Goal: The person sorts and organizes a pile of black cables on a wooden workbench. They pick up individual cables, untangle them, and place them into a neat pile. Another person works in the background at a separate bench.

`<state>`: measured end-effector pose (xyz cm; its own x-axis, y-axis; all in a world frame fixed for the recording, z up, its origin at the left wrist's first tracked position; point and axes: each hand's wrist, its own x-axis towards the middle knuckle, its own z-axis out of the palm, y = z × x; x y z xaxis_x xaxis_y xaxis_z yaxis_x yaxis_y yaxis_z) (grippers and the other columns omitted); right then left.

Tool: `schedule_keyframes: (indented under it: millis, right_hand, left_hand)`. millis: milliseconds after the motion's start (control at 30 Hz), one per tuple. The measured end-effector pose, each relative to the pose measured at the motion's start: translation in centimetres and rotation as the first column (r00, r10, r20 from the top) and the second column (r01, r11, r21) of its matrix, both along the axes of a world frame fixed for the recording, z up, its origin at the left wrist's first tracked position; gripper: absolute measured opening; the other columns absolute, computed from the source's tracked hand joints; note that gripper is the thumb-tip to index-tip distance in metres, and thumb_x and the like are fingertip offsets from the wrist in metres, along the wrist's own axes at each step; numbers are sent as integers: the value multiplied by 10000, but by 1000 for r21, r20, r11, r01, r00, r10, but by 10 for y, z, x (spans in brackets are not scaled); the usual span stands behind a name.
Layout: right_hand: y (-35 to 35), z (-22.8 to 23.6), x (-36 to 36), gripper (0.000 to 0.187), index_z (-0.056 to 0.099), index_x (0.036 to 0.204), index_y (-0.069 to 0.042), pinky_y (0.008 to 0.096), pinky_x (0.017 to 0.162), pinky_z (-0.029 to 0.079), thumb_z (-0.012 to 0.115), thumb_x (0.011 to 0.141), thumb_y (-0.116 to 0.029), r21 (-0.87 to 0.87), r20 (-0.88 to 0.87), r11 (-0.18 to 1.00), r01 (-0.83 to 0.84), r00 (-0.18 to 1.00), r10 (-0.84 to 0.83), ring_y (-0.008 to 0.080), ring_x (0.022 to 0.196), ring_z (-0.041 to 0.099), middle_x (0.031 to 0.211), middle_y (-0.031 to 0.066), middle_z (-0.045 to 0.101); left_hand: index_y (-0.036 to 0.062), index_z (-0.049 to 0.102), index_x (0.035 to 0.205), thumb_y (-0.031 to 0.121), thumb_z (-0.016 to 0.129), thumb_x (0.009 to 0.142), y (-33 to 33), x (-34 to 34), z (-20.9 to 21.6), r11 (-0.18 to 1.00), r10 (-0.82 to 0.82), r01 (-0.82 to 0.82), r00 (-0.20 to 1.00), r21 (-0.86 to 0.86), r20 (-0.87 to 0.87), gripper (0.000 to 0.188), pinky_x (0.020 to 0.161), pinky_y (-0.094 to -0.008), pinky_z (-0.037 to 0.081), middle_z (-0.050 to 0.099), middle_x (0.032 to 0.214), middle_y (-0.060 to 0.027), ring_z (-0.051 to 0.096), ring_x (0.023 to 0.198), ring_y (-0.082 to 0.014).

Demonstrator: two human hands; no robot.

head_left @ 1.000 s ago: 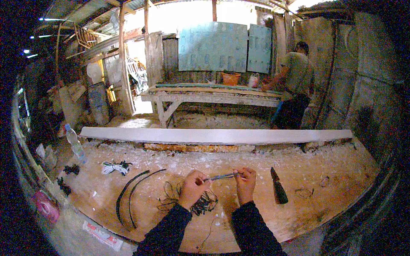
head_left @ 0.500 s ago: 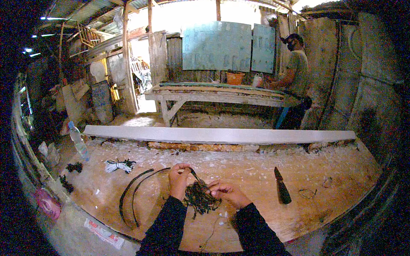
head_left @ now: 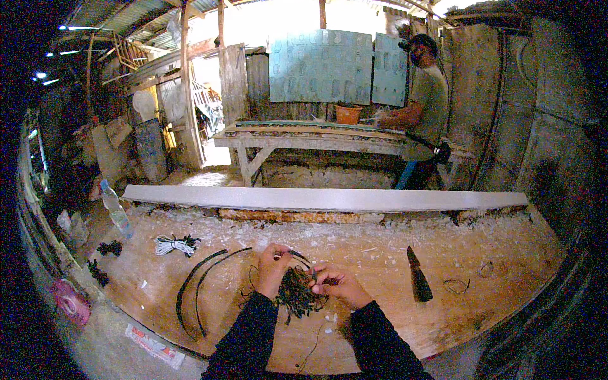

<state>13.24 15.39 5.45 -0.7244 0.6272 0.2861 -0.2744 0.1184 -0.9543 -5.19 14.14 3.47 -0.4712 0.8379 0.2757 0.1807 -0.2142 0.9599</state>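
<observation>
My left hand (head_left: 273,271) is closed in a pinch on one end of a thin dark strip (head_left: 299,256). The strip arches to the right toward my right hand (head_left: 342,286), whose fingers pinch its other end; the exact grip is small and partly hidden. Beneath and between both hands lies a tangled heap of short dark strips (head_left: 296,304) on the wooden tabletop (head_left: 380,335). Two long curved black strips (head_left: 183,291) lie left of my left hand. Farther right rests a knife (head_left: 418,275) with a dark handle, its pointed blade facing away.
A long white board (head_left: 329,198) spans the table's far edge. At left are a plastic bottle (head_left: 116,209), a white cord bundle (head_left: 174,245) and dark clumps (head_left: 111,247). Beyond, a person (head_left: 427,107) stands at another bench (head_left: 316,140) with an orange bucket (head_left: 348,114).
My hands have shifted slightly, and the strip between them now bows upward. The other person has leaned left along the far bench.
</observation>
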Motion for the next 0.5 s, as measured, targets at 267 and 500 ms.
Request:
schedule_keyframes:
  millis: [267,500]
  right_hand:
    - [12,-13,-3,94,530,680,-71,213,595,399,612,704,-34,-169,-14,921,351,933,-358,85,649,501,689,-1,541]
    - [39,-38,3,107,509,758,-83,199,597,367,605,717,-60,-94,-65,741,665,738,-671,60,643,434,677,-36,465]
  left_hand:
    - [4,555,773,161,627,716,-4,16,4,981,-188,183,978,-66,-88,182,588,-250,412,552,691,-40,504,626,-124]
    - [31,563,846,197,607,756,-7,26,0,702,-709,687,649,-188,-275,194,658,-229,405,556,727,-1,501,704,-88]
